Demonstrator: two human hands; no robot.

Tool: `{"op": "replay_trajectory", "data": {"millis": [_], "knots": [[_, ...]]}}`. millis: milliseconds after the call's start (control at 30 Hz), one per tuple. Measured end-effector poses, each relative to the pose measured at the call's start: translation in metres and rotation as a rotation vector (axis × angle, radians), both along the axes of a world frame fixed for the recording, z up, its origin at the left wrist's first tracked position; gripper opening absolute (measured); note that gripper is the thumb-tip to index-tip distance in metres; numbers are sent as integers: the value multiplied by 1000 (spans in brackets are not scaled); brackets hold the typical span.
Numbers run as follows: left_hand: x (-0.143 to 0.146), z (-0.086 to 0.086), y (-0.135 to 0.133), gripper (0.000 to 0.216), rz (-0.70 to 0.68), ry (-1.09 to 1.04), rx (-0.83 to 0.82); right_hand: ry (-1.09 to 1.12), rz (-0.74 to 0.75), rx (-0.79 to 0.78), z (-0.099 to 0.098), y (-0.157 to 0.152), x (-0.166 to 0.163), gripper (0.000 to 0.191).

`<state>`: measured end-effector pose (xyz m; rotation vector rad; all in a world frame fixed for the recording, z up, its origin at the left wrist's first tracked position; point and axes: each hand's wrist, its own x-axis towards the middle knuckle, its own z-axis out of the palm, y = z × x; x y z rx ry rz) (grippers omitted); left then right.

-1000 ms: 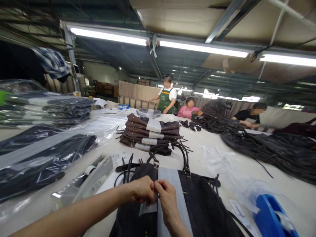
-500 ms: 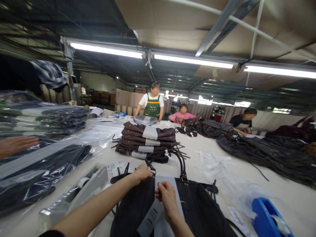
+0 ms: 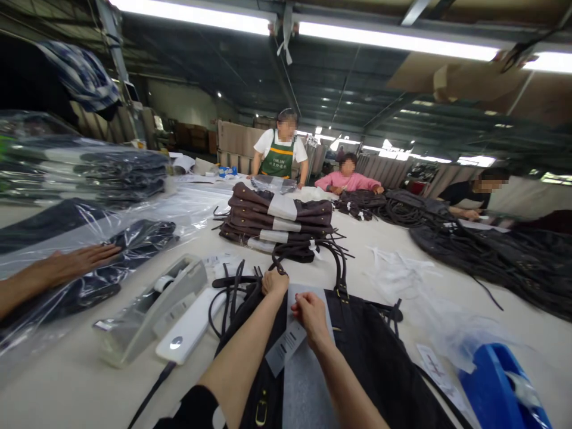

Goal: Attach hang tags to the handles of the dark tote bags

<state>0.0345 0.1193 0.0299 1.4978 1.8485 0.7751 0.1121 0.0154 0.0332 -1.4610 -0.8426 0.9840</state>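
Observation:
A black handbag (image 3: pixel 370 351) lies in front of me with its thin handles pointing away. A pale grey paper strip (image 3: pixel 308 381) runs down its middle. My left hand (image 3: pixel 274 282) is closed at the base of the left handle (image 3: pixel 277 257); the fingertips are partly hidden. Over the paper strip, my right hand (image 3: pixel 311 316) is closed in a pinch, and what it holds is too small or hidden to make out. Just below those fingers a grey label tag (image 3: pixel 286 347) lies across the bag and strip. A brass buckle (image 3: pixel 261 408) shows nearer to me.
Folded dark bags (image 3: pixel 279 221) are stacked ahead. A clear tape dispenser (image 3: pixel 154 310) and white power strip (image 3: pixel 185 336) are left, a blue tape dispenser (image 3: pixel 503 381) right. A co-worker's hand (image 3: pixel 84 259) rests on plastic-wrapped goods. Several people work across the table.
My view has tilted down. My left hand sits more squarely on the handle base, its forearm swung right, uncovering the power strip. The co-worker's hand has moved right across the plastic. My right hand stays pinched.

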Motion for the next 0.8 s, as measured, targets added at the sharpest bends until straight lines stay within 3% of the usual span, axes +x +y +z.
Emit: {"op": "replay_trajectory", "data": {"millis": [167,300,600,800], "knots": [[-26,-14,-10,20,-209,-112,160,-76,34,-8,-1,5,1,19],[-37,-23,-5,25,-331,-267,157,-213,110,-40,8,13,6,16],[-38,-32,2,46,-305,-504,164,-595,254,-208,12,37,14,15],[-44,-31,0,50,-392,-565,175,-695,340,-307,13,63,13,11]]}}
